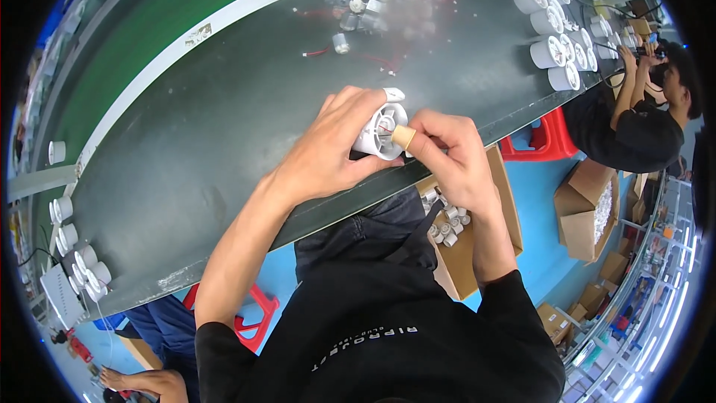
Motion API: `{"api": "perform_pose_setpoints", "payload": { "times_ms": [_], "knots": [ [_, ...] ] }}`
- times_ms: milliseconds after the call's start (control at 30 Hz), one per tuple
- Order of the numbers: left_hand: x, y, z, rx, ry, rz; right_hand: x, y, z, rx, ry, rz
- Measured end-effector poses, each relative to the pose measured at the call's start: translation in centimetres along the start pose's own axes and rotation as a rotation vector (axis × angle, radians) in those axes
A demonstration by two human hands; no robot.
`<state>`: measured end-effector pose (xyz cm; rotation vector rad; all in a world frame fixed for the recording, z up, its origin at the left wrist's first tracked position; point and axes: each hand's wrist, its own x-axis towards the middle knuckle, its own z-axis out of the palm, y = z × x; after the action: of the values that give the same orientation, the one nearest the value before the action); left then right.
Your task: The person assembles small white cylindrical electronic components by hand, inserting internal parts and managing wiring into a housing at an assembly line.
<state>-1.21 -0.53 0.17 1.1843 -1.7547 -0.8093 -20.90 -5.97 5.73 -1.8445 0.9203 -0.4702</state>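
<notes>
My left hand point(322, 148) is wrapped round a white cup-shaped plastic housing point(382, 142), its open end facing right. Inside the housing show ribs and what looks like a thin wire. A white cover sits on one left fingertip. Close against the housing's opening is my right hand point(461, 158), fingers pinched together, with a beige finger cot point(403, 137) on one tip. Whatever the right fingers pinch is too small or hidden to name. Beyond both hands, a pile of small motors point(362, 7) with red wires lies on the dark bench point(224, 119).
White housings point(548, 52) stand grouped at the bench's right, more point(89, 269) at its left end. Below the front edge is a cardboard box point(507, 213) of small white parts. Red stools point(544, 138) stand near. A co-worker point(634, 123) sits at right; another person's arm point(149, 382) shows lower left.
</notes>
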Motion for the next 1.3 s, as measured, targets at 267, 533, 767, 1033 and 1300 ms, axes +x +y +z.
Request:
{"api": "perform_pose_setpoints", "payload": {
  "times_ms": [267, 533, 767, 1033, 1300],
  "knots": [
    [0.0, 0.3, 0.1, -0.128, -0.020, -0.161, -0.1, 1.2, 1.1, 0.414, 0.031, 0.048],
    [0.0, 0.2, 0.0, -0.099, -0.004, -0.148, 0.6, 1.7, 1.6, 0.499, 0.103, -0.015],
    [-0.2, -0.5, 0.2, 0.075, 0.132, 0.020, 0.2, 0.9, 1.4, 0.166, 0.038, 0.189],
    [0.0, -0.5, 0.4, 0.113, 0.127, 0.066, 0.1, 1.5, 2.5, 0.305, 0.115, 0.072],
    [0.1, -0.6, 0.6, 0.102, 0.135, 0.066, 0.3, 2.2, 2.8, 0.296, 0.161, -0.015]
  ]
}}
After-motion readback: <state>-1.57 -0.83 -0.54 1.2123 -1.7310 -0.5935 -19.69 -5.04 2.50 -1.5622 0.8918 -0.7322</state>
